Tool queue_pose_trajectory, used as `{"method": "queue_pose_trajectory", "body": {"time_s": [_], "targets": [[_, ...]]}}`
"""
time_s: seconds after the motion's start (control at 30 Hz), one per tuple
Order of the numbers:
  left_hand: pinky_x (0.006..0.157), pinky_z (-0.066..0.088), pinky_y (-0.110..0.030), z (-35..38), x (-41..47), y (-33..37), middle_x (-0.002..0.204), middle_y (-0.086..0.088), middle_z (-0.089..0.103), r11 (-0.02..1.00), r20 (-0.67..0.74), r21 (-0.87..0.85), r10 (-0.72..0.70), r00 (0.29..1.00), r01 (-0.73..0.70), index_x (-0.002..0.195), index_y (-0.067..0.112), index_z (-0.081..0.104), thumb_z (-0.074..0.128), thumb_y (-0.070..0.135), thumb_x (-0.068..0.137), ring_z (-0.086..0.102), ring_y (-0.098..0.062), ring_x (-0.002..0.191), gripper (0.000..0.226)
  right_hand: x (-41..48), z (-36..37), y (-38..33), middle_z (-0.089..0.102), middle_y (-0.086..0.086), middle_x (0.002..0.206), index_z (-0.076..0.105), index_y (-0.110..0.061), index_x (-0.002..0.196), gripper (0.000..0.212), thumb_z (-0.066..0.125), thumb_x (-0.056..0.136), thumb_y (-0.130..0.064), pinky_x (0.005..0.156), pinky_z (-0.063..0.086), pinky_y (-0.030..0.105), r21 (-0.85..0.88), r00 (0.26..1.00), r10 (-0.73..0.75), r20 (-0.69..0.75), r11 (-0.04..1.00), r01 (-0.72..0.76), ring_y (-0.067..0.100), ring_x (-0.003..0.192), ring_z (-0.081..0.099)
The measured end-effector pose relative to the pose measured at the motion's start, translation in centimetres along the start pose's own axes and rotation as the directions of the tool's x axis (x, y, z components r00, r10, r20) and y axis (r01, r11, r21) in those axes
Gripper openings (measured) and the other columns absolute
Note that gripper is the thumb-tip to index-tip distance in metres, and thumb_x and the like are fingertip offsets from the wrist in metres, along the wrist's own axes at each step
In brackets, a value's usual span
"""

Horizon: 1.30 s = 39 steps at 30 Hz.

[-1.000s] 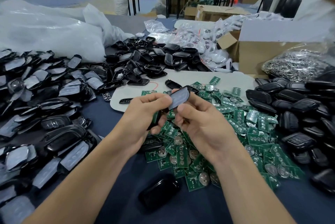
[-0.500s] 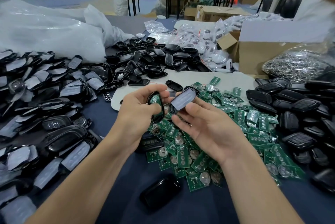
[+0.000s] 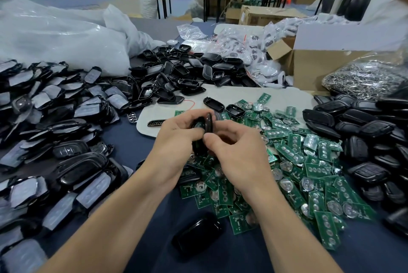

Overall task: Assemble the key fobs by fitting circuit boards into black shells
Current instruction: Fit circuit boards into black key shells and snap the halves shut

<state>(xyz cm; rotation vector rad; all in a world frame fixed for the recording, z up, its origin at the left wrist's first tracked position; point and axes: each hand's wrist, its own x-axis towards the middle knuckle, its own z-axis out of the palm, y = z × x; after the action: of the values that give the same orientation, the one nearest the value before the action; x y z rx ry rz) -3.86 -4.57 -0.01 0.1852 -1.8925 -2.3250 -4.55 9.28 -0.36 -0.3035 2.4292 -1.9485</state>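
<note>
Both hands meet over the dark blue surface point(image 3: 136, 149), and the black shell point(image 3: 207, 123) sits between them, turned edge-on to the camera so that only its thin rim and a strip of glossy face show. The left hand point(image 3: 176, 140) has its fingers curled round the shell from the left, with the thumb lying across the top. The right hand point(image 3: 240, 155) pinches the shell's lower edge between thumb and forefinger, its other fingers folded under. So each grip is clenched on the same shell, which is held up off the surface, just above the near-left edge of the heap of green circuit boards point(image 3: 298, 162). Whether a board is already inside the shell cannot be told, since the fingers cover it.

Right of the boards lies a pile of matt black shell halves point(image 3: 364, 129). To the left lie film-covered shells point(image 3: 55, 118), and behind the hands is a heap of hollow shells point(image 3: 187, 74) at the edge of a white pad point(image 3: 242, 93). A single glossy shell point(image 3: 197, 235) lies on the surface between the forearms.

The boards carry rows of round contacts and coin cells, but any print on them is too small to read. The label on the carton point(image 3: 265, 15) at the back is blurred as well
</note>
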Motion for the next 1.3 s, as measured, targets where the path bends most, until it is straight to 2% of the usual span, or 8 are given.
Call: {"method": "queue_pose_trajectory", "body": {"time_s": [0.1,0.2,0.27,0.43,0.57,0.7,1.03,1.3], "targets": [[0.091,0.062,-0.032,0.2,-0.1,0.0,0.119,-0.015,0.076,0.980,0.018,-0.183,-0.077,0.997,0.079,0.113,0.004,0.077,0.037,-0.017,0.091,0.072,-0.030,0.115,0.051,0.0,0.1,0.0,0.076,-0.024,0.084,0.079,-0.035,0.099,0.016,0.078,0.085,-0.027,0.073,0.059,0.024,-0.070,0.999,-0.023,-0.031,0.997,0.021,-0.003,0.082,0.072],[0.105,0.055,-0.039,0.1,0.0,0.0,0.124,-0.016,0.075,0.961,0.055,-0.240,-0.125,0.991,0.134,0.119,0.002,0.073,0.030,-0.020,0.080,0.069,-0.031,0.121,0.062,0.2,0.1,0.1,0.077,-0.023,0.086,0.080,-0.032,0.103,0.021,0.079,0.084,-0.026,0.073,0.053,0.010,-0.093,0.999,-0.027,-0.046,0.995,0.022,-0.008,0.085,0.070],[0.105,0.055,-0.036,-0.1,0.3,0.1,0.125,-0.014,0.074,0.955,0.088,-0.247,-0.147,0.985,0.165,0.123,0.004,0.070,0.030,-0.026,0.079,0.069,-0.028,0.122,0.067,0.2,0.0,0.1,0.076,-0.024,0.085,0.081,-0.031,0.103,0.021,0.080,0.083,-0.025,0.072,0.049,0.005,-0.099,0.998,-0.035,-0.055,0.995,0.030,-0.010,0.085,0.069],[0.089,0.060,-0.025,-1.2,0.9,0.3,0.126,-0.008,0.075,0.946,0.213,-0.231,-0.178,0.961,0.226,0.132,0.008,0.064,0.032,-0.029,0.085,0.072,-0.019,0.116,0.069,0.1,-0.1,0.1,0.077,-0.021,0.090,0.080,-0.031,0.107,0.023,0.080,0.084,-0.031,0.074,0.050,0.005,-0.136,0.996,-0.038,-0.078,0.990,0.027,-0.011,0.088,0.067],[0.104,0.056,-0.036,-2.2,0.9,0.6,0.136,-0.006,0.070,0.964,0.302,-0.149,-0.168,0.938,0.221,0.140,0.010,0.059,0.037,-0.028,0.091,0.066,-0.023,0.127,0.066,-0.2,0.1,-0.2,0.075,-0.021,0.088,0.080,-0.030,0.110,0.028,0.081,0.082,-0.034,0.074,0.055,0.012,-0.194,0.990,-0.080,-0.115,0.979,0.056,-0.007,0.081,0.069],[0.105,0.055,-0.036,-2.6,0.8,0.7,0.137,-0.008,0.069,0.969,0.346,-0.136,-0.150,0.926,0.208,0.141,0.009,0.058,0.039,-0.030,0.091,0.066,-0.026,0.127,0.066,-0.4,0.4,-0.2,0.063,-0.031,0.073,0.080,-0.029,0.112,0.037,0.085,0.076,-0.035,0.066,0.039,-0.006,-0.283,0.971,-0.163,-0.177,0.953,0.109,-0.021,0.086,0.060],[0.083,0.061,-0.027,-3.0,1.0,0.9,0.130,-0.006,0.073,0.978,0.327,-0.123,-0.119,0.938,0.167,0.132,0.012,0.065,0.062,-0.013,0.078,0.074,-0.020,0.111,0.059,-0.2,-0.4,-0.1,0.071,-0.034,0.077,0.082,-0.035,0.097,0.023,0.084,0.077,-0.026,0.065,0.048,0.002,-0.179,0.983,-0.155,-0.096,0.974,0.136,-0.012,0.076,0.068],[0.076,0.059,-0.022,-2.4,0.4,0.6,0.119,-0.005,0.078,0.997,0.248,-0.070,-0.023,0.969,0.041,0.123,0.013,0.071,0.056,-0.026,0.086,0.074,-0.018,0.101,0.056,0.0,-0.7,0.4,0.065,-0.033,0.081,0.079,-0.025,0.116,0.038,0.084,0.080,-0.016,0.067,0.041,-0.005,-0.169,0.989,-0.145,-0.015,0.976,0.141,-0.021,0.083,0.063]]}}
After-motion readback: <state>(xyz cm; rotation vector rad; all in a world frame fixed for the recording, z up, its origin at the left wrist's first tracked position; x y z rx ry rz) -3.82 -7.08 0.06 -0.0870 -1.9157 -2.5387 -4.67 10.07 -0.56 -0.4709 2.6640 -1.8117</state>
